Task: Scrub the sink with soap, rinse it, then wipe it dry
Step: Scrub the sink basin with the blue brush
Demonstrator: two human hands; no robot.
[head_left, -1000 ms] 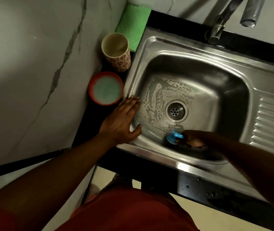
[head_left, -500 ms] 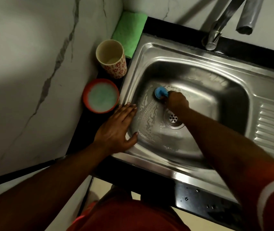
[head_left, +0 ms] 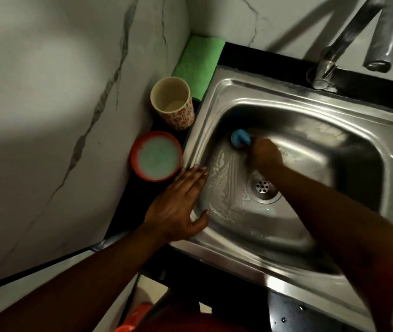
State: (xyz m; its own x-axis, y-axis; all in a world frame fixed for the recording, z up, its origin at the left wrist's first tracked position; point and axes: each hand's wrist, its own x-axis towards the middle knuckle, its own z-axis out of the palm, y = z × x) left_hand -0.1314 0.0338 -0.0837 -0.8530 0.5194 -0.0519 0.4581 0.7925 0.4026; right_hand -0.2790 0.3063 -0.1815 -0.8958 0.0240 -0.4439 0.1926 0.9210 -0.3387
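Two hands show: the right hand (head_left: 263,155) grips a small blue scrubber (head_left: 239,137), now mid-frame at the upper-left wall of the stainless steel sink (head_left: 274,95), having left the near edge; the left hand (head_left: 178,207) lies flat on the rim. Soaping continues; rinsing awaits.

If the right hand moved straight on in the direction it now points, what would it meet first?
Most likely the far-left inner wall of the sink, just ahead of the blue scrubber that the right hand grips. The scrubber may already touch that wall; depth is unclear here.
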